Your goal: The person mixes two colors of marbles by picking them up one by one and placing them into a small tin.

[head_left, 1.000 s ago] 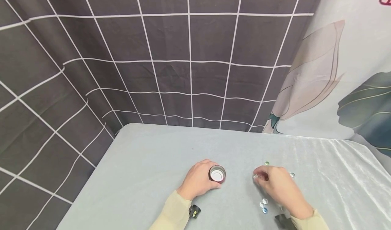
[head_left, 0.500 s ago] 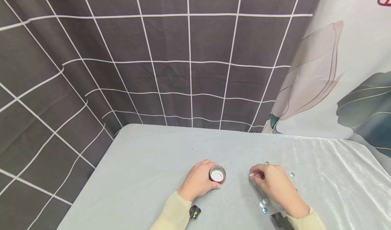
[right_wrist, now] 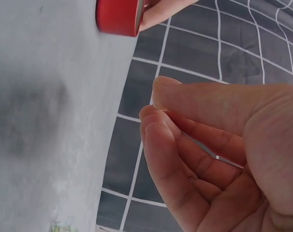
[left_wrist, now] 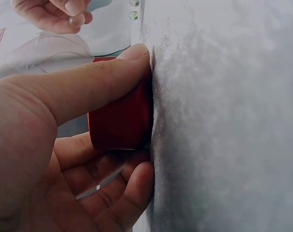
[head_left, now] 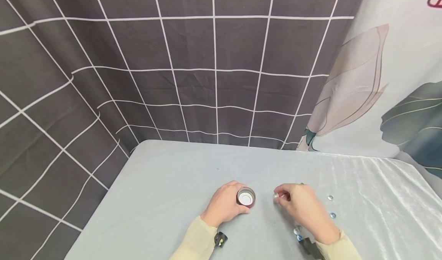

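Note:
My left hand (head_left: pixel 223 203) holds a short red round tin (left_wrist: pixel 121 121) upright on the table, thumb on one side and fingers curled round the other. In the head view the tin's top is uncovered, showing a silvery inside and a white bottom. To the right of the tin, my right hand (head_left: pixel 305 212) pinches a small clear glass bead (left_wrist: pixel 77 21) between thumb and fingertips, above the cloth and apart from the tin. In the right wrist view the fingertips mostly hide that bead.
Loose glass beads lie around my right hand: a clear one (head_left: pixel 330 197) and a blue one (head_left: pixel 332 215) to its right, others, including a blue bead (head_left: pixel 299 237), by its wrist. A pale cloth covers the table (head_left: pixel 165 183). A dark checked curtain (head_left: pixel 193 87) hangs behind.
My right hand has moved left with the clear bead, nearer the tin. A blue bead it was covering now shows to its right. The left hand and tin have stayed put.

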The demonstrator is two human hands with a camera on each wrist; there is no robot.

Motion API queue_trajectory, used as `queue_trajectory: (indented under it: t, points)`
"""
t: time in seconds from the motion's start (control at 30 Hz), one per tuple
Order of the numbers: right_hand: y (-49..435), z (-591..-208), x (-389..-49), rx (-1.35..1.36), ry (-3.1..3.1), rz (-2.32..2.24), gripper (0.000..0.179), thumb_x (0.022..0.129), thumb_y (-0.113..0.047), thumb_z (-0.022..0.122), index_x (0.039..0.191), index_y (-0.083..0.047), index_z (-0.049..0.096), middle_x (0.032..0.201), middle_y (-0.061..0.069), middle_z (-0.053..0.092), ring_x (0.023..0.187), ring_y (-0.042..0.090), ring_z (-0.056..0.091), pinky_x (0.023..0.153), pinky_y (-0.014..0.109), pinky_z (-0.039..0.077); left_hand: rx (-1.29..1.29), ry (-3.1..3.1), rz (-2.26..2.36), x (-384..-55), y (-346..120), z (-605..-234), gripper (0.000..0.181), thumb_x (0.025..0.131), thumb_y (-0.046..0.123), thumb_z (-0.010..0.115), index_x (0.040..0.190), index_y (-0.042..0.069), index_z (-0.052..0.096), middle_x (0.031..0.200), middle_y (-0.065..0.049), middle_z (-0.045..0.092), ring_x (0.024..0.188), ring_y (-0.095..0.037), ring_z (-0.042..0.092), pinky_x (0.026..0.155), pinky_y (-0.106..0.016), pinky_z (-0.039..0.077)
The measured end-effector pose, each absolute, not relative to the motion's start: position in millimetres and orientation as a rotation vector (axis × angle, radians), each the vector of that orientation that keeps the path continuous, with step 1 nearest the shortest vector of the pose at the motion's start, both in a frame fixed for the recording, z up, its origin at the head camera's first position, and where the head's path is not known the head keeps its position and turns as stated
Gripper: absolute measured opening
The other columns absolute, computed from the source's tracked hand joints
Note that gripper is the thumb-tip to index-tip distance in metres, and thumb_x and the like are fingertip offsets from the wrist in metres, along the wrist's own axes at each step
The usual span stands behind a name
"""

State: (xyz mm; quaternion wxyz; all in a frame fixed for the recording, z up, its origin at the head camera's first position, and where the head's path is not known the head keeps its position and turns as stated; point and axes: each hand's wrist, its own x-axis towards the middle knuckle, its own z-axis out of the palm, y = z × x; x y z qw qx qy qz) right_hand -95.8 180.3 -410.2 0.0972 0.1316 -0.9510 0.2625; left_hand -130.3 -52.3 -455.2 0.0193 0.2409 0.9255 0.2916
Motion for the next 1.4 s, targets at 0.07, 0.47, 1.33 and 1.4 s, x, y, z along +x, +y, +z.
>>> queue_trajectory:
  t: [0.07, 0.47, 1.33, 1.4]
  points:
    - [178.0, -410.9, -96.2, 0.404, -2.809, 0.784, 0.015, 0.075, -0.005, 0.084, 0.083, -0.015, 0.075, 0.065, -0.016, 0.058, 0.06, -0.002, 0.049, 0.056, 0.023, 0.047, 0.746, 2.872, 0.909, -130.3, -52.3, -455.3, 0.055, 0.068, 0.027, 0.093, 0.116, 0.014, 0.072, 0.109, 0.005, 0.069, 0.104, -0.011, 0.064, 0.094, -0.028, 0.05]
    - [169.2, -411.6, -98.2, 0.403, -2.775, 0.801, 0.016, 0.073, -0.003, 0.083, 0.081, -0.014, 0.075, 0.064, -0.017, 0.057, 0.059, -0.004, 0.048, 0.056, 0.022, 0.047, 0.752, 2.87, 0.908, -130.3, -52.3, -454.3, 0.054, 0.067, 0.027, 0.093, 0.115, 0.013, 0.072, 0.107, 0.005, 0.068, 0.102, -0.01, 0.064, 0.092, -0.027, 0.051]
    - [145.9, -419.0, -102.5, 0.468, -2.761, 0.848, 0.016, 0.072, -0.002, 0.085, 0.08, -0.011, 0.074, 0.065, -0.015, 0.055, 0.06, -0.002, 0.048, 0.056, 0.02, 0.046, 0.784, 2.851, 0.928, -132.7, -52.6, -456.5, 0.054, 0.067, 0.027, 0.093, 0.116, 0.013, 0.072, 0.107, 0.004, 0.068, 0.099, -0.009, 0.064, 0.091, -0.027, 0.051]
    - [144.2, -419.5, -102.9, 0.466, -2.766, 0.849, 0.017, 0.072, -0.002, 0.085, 0.08, -0.012, 0.074, 0.065, -0.015, 0.055, 0.06, -0.001, 0.048, 0.056, 0.02, 0.046, 0.783, 2.85, 0.93, -132.8, -52.7, -456.9, 0.054, 0.067, 0.027, 0.093, 0.115, 0.013, 0.072, 0.107, 0.005, 0.068, 0.099, -0.008, 0.063, 0.091, -0.028, 0.051]
